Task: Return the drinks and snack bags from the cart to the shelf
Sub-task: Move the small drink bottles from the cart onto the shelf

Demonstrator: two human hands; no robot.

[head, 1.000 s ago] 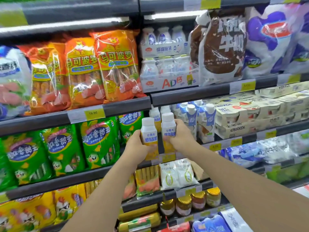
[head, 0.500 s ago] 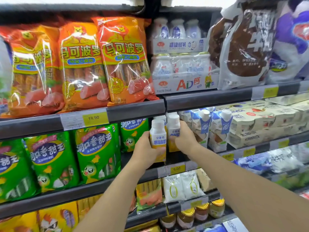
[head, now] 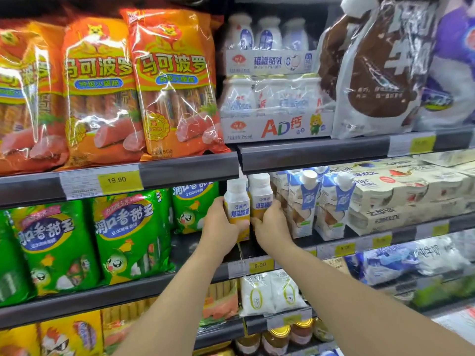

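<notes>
Two small white-and-yellow yogurt drink bottles stand side by side at the front of the middle shelf (head: 334, 242). My left hand (head: 221, 227) is wrapped around the left bottle (head: 236, 201). My right hand (head: 270, 224) grips the right bottle (head: 261, 197) from its right side. Both bottles are upright, between the green snack bags (head: 128, 235) and the blue-and-white cartons (head: 304, 201). Their bases are hidden behind my fingers. The cart is out of view.
Orange sausage bags (head: 172, 83) fill the upper shelf on the left, with multipacks of white bottles (head: 275, 98) and big milk bags (head: 377, 68) to the right. The upper shelf edge (head: 190, 170) hangs just above the bottle caps. Cream boxes (head: 411, 194) sit further right. Jars (head: 280, 335) stand below.
Both hands have carried the two bottles forward and up from in front of the shelf edge into the gap on the middle shelf. The camera has moved closer.
</notes>
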